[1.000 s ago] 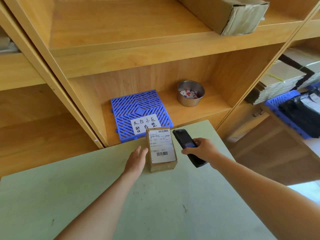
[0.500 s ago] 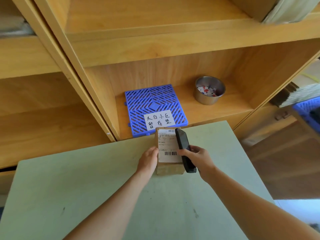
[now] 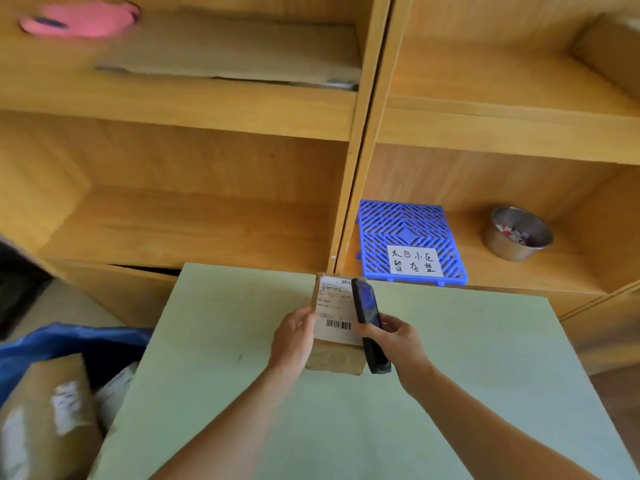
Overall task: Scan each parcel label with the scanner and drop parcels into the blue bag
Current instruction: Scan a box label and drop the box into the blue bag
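A small brown cardboard parcel (image 3: 334,356) with a white barcode label (image 3: 335,311) stands on the pale green table (image 3: 467,358) near its far edge. My left hand (image 3: 294,336) grips the parcel's left side. My right hand (image 3: 394,341) holds a black handheld scanner (image 3: 367,317), which lies over the right edge of the label. The blue bag (image 3: 62,341) is open at the lower left beside the table, with taped brown parcels (image 3: 52,410) inside it.
Wooden shelves (image 3: 360,168) rise right behind the table. A blue plastic grid mat (image 3: 408,223) with a handwritten note and a steel bowl (image 3: 517,233) sit on the right shelf. Flat cardboard (image 3: 235,50) and a pink object (image 3: 83,19) lie on the upper left shelf.
My view has swung left, bringing the blue bag into sight. The scanner moved from beside the parcel onto the label's right edge, and my left hand closed on the parcel's side.
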`<state>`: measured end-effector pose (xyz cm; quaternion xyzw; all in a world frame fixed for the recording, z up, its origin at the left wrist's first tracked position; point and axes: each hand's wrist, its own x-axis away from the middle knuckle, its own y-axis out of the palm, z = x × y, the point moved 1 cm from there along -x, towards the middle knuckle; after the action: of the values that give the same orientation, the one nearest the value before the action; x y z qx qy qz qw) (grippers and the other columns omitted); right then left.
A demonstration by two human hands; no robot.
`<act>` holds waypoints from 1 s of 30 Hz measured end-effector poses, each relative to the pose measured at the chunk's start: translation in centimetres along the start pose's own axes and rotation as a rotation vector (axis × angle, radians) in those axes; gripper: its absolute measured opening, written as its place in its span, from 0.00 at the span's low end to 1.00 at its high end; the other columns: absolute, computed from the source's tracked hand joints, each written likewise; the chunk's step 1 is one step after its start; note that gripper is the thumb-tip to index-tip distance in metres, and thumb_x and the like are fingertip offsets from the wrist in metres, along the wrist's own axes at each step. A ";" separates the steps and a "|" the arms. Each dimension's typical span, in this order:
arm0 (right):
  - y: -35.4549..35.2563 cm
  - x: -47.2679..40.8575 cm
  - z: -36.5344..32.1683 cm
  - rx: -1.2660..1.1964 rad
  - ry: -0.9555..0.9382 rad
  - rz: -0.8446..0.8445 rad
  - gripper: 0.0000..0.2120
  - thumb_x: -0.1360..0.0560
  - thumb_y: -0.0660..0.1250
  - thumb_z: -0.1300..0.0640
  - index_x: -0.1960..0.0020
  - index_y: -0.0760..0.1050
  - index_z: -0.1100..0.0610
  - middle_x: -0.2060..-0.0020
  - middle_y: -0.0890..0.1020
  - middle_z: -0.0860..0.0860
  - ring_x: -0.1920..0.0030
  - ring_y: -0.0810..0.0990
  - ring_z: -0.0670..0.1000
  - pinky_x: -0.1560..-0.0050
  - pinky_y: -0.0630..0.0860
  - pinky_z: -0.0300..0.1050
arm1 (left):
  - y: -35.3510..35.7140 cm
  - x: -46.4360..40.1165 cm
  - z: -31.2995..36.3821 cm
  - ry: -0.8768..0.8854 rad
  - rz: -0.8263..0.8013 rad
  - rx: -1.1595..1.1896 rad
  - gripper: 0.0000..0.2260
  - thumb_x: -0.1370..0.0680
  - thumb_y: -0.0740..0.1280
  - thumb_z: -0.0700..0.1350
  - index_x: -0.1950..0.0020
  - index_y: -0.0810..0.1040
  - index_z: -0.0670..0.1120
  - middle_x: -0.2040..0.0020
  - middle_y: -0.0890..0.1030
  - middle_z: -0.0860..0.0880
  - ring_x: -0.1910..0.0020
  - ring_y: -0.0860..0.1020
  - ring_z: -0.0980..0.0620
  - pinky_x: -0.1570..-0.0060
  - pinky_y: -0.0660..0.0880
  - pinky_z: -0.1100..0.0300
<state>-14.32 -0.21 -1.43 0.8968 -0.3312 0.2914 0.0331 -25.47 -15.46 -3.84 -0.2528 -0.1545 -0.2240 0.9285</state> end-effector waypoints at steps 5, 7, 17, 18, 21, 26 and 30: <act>12.4 2.3 -0.6 0.099 -0.022 -0.099 0.10 0.30 0.80 0.54 0.52 0.80 0.49 0.54 0.87 0.49 0.50 0.85 0.53 0.53 0.83 0.48 | -11.1 1.3 -5.2 -0.004 0.199 0.063 0.14 0.19 0.58 0.52 0.40 0.80 0.53 0.44 0.80 0.54 0.49 0.77 0.57 0.58 0.70 0.64; 17.1 3.0 -1.0 0.118 -0.035 -0.157 0.11 0.30 0.79 0.56 0.51 0.80 0.49 0.53 0.87 0.48 0.52 0.85 0.51 0.57 0.81 0.44 | -15.1 1.7 -7.2 -0.021 0.267 0.108 0.13 0.19 0.57 0.52 0.41 0.79 0.55 0.46 0.80 0.54 0.51 0.77 0.57 0.58 0.71 0.63; 37.3 7.2 0.2 0.233 -0.029 -0.364 0.16 0.31 0.80 0.55 0.46 0.80 0.49 0.51 0.86 0.46 0.51 0.84 0.49 0.58 0.79 0.42 | -31.2 3.2 -17.2 -0.144 0.502 0.195 0.13 0.19 0.54 0.56 0.42 0.76 0.58 0.51 0.82 0.52 0.55 0.82 0.54 0.58 0.82 0.55; 38.7 7.5 0.5 0.256 -0.020 -0.390 0.16 0.31 0.80 0.54 0.46 0.80 0.48 0.50 0.85 0.45 0.51 0.83 0.48 0.59 0.79 0.41 | -32.2 3.4 -18.2 -0.177 0.517 0.196 0.12 0.18 0.55 0.56 0.41 0.75 0.58 0.52 0.81 0.52 0.56 0.82 0.54 0.60 0.81 0.57; 41.9 7.9 1.4 0.326 0.001 -0.450 0.14 0.30 0.80 0.52 0.51 0.77 0.44 0.50 0.83 0.43 0.51 0.80 0.46 0.58 0.78 0.41 | -34.2 3.9 -20.3 -0.242 0.592 0.178 0.14 0.20 0.54 0.60 0.41 0.74 0.59 0.52 0.81 0.52 0.57 0.81 0.53 0.58 0.81 0.55; 44.6 7.8 2.5 0.437 -0.026 -0.453 0.17 0.31 0.80 0.48 0.54 0.71 0.41 0.52 0.81 0.42 0.49 0.80 0.48 0.49 0.79 0.45 | -35.4 3.4 -21.4 -0.223 0.654 -0.012 0.18 0.23 0.51 0.62 0.44 0.75 0.56 0.52 0.82 0.52 0.58 0.80 0.56 0.55 0.81 0.54; 44.4 7.2 2.5 0.481 -0.066 -0.346 0.24 0.35 0.82 0.46 0.43 0.76 0.44 0.47 0.84 0.46 0.50 0.83 0.49 0.50 0.83 0.46 | -36.0 2.3 -20.1 -0.217 0.717 0.006 0.26 0.26 0.50 0.65 0.40 0.75 0.51 0.45 0.82 0.50 0.52 0.80 0.55 0.49 0.79 0.53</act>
<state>-35.85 -39.52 -5.50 0.9311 -0.0957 0.3223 -0.1417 -37.86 -54.87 -5.09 -0.3104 -0.1544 0.1440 0.9269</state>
